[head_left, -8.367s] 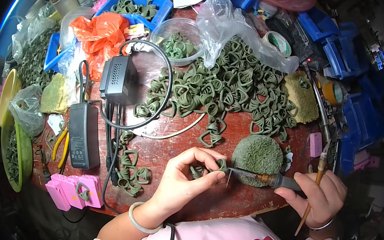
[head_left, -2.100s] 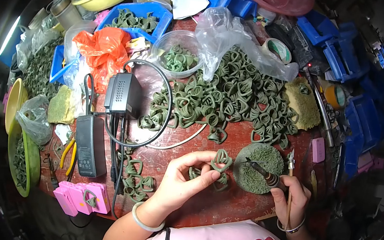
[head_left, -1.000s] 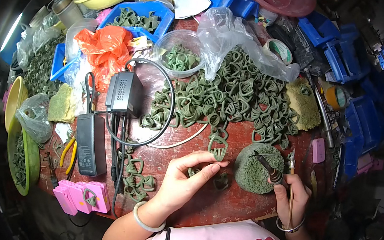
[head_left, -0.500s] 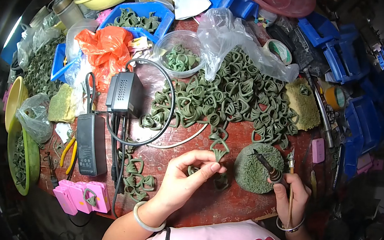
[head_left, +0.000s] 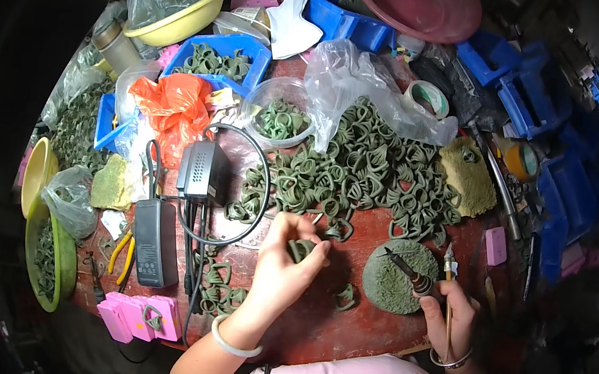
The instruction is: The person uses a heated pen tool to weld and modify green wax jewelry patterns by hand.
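Note:
My left hand point(head_left: 279, 270) is curled above the middle of the table, with a dark green ring point(head_left: 299, 250) between the fingers and thumb. Just past its fingertips, another green ring point(head_left: 340, 228) lies at the near edge of the big pile of green rings point(head_left: 361, 161). One more loose ring point(head_left: 345, 297) rests on the table to its right. My right hand point(head_left: 456, 316) grips two tools together: a dark pen-like tool with a thin metal tip point(head_left: 408, 270) and a slim wooden-handled tool point(head_left: 449, 307). That dark tip is over a round green textured pad point(head_left: 397, 290).
A black power adapter point(head_left: 154, 244) and a black box point(head_left: 202, 168) with looping cables stand left of centre. Pink blocks point(head_left: 140, 317) sit at the front left edge. A yellow sponge point(head_left: 467, 178), a clear tub point(head_left: 277, 110) and blue bins point(head_left: 534, 103) surround the pile.
My left hand has drawn back leftward from the pile's near edge, its fingers now curled round a ring. My right hand keeps both tools, almost still. The view has shifted slightly.

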`<state>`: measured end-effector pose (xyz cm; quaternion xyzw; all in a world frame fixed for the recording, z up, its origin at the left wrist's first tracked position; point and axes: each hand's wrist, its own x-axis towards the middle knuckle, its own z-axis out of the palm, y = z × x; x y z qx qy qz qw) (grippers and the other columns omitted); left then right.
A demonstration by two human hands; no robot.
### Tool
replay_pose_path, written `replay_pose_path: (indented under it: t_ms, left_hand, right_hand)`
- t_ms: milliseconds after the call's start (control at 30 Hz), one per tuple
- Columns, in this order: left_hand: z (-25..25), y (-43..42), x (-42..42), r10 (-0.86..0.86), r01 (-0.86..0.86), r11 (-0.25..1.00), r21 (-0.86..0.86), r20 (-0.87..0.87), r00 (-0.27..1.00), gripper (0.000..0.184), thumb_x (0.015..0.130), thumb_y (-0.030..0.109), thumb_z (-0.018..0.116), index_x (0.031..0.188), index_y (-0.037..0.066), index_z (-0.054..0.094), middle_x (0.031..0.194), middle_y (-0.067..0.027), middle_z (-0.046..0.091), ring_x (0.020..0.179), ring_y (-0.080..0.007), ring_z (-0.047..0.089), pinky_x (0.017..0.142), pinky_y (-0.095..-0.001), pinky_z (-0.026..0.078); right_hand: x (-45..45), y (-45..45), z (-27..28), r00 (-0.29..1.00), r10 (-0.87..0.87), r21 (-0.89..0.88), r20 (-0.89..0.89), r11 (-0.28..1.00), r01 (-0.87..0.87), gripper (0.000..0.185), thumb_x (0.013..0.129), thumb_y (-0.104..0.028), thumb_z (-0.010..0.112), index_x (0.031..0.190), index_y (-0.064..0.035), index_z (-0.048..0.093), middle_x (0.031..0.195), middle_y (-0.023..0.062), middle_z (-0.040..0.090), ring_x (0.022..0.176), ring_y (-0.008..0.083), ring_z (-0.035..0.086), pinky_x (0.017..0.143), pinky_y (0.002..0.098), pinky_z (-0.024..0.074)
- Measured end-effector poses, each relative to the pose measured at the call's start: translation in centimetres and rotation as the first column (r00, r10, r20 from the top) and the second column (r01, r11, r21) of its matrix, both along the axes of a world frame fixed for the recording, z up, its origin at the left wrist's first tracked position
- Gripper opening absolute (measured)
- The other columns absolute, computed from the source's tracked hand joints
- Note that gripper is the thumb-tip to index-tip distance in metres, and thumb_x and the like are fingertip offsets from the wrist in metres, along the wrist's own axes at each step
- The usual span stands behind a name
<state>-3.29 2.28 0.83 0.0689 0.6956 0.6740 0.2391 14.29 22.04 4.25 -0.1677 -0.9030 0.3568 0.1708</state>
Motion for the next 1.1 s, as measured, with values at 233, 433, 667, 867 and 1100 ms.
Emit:
replay_pose_path:
  t_ms: [233, 433, 667, 867, 1100]
  left_hand:
    - [0.0, 0.9, 0.1, -0.233, 0.165, 0.966, -0.197, -0.398, 0.888, 0.012, 0.08, 0.003, 0.074, 0.08, 0.002, 0.063, 0.091, -0.0075, 0.063, 0.091, -0.0178, 0.06, 0.081, -0.0306, 0.046]
    - [-1.0, -1.6, 1.1, -0.154, 0.19, 0.964, 0.188, -0.189, 0.97, 0.007, 0.083, 0.004, 0.073, 0.083, 0.003, 0.066, 0.115, -0.0105, 0.063, 0.092, -0.0152, 0.06, 0.08, -0.03, 0.048]
    - [-0.8, -1.5, 1.4, -0.179, 0.192, 0.938, 0.29, -0.07, 0.981, 0.013, 0.085, 0.0, 0.071, 0.098, 0.002, 0.07, 0.119, -0.0124, 0.063, 0.093, -0.0131, 0.062, 0.075, -0.0242, 0.051]
    - [-0.9, -1.7, 1.5, -0.172, 0.209, 0.932, 0.296, -0.144, 0.974, 0.013, 0.083, -0.001, 0.073, 0.096, 0.003, 0.07, 0.118, -0.0116, 0.064, 0.098, -0.0156, 0.063, 0.08, -0.027, 0.052]
    - [-0.9, -1.7, 1.9, -0.158, 0.152, 0.915, 0.375, -0.014, 0.987, 0.024, 0.082, -0.004, 0.074, 0.103, 0.002, 0.064, 0.112, -0.0124, 0.067, 0.099, -0.0145, 0.063, 0.087, -0.0283, 0.05]
  right_hand:
    - [-0.3, -0.1, 1.4, 1.0, 0.025, -0.001, 0.018, 1.0, -0.025, 0.026, 0.086, -0.021, 0.075, 0.089, 0.0004, 0.06, 0.072, 0.0151, 0.064, 0.063, 0.0304, 0.065, 0.058, 0.0355, 0.0494]
    - [-0.4, -0.3, 1.0, 1.0, 0.012, -0.024, 0.01, 1.0, -0.012, 0.025, 0.086, -0.02, 0.075, 0.089, 0.0002, 0.06, 0.072, 0.0138, 0.063, 0.062, 0.0282, 0.064, 0.058, 0.0342, 0.0489]
    - [-0.6, -0.7, 1.1, 1.0, 0.002, 0.027, 0.003, 1.0, -0.002, 0.03, 0.089, -0.027, 0.072, 0.089, 0.0002, 0.059, 0.068, 0.0088, 0.06, 0.059, 0.0202, 0.059, 0.057, 0.031, 0.0453]
    - [-0.7, -0.9, 1.3, 0.999, 0.017, 0.071, 0.031, 0.997, -0.019, 0.027, 0.086, -0.021, 0.075, 0.089, 0.0001, 0.06, 0.073, 0.0135, 0.063, 0.064, 0.0289, 0.065, 0.058, 0.035, 0.0496]
    - [-0.6, -0.7, 1.1, 0.999, 0.047, 0.132, 0.012, 0.99, -0.048, 0.03, 0.086, -0.025, 0.075, 0.091, 0.0007, 0.06, 0.074, 0.0136, 0.064, 0.064, 0.0291, 0.066, 0.058, 0.035, 0.0505]
